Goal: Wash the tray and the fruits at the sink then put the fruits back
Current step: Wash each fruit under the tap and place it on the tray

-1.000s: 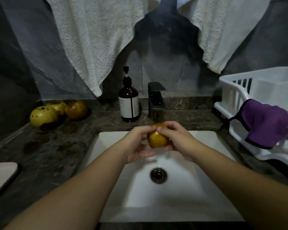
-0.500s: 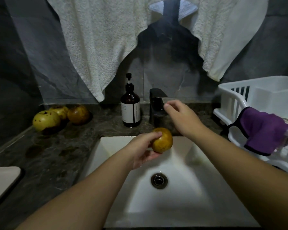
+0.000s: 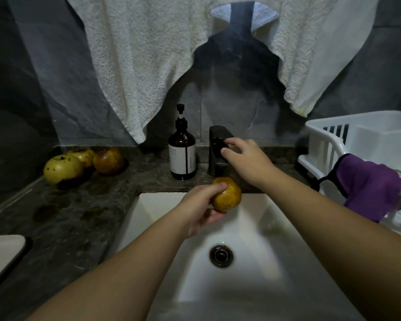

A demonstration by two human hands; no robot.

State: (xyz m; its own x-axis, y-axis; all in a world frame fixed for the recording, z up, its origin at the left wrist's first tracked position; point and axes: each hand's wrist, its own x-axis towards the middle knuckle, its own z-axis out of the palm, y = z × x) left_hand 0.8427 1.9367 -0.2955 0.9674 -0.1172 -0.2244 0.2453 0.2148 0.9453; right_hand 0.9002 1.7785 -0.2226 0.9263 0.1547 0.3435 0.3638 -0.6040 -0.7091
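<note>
**A:** You're mid-wash on the fruits. Your left hand (image 3: 202, 206) has its fingers clamped round one fruit (image 3: 226, 196), held over the back edge of the sink (image 3: 259, 218), just below the tap (image 3: 218, 149).

**B:** And your right hand (image 3: 247, 158) is at the tap, fingers loosely apart and touching its top; no water shows.

**A:** So the next move, I'd say, is working that tap, then bringing the fruit under the flow.

**B:** Three more fruits (image 3: 83, 164) wait at the worktop's back left corner. A pale thing at the left edge may be the tray (image 3: 0, 253); you can't tell.
</note>
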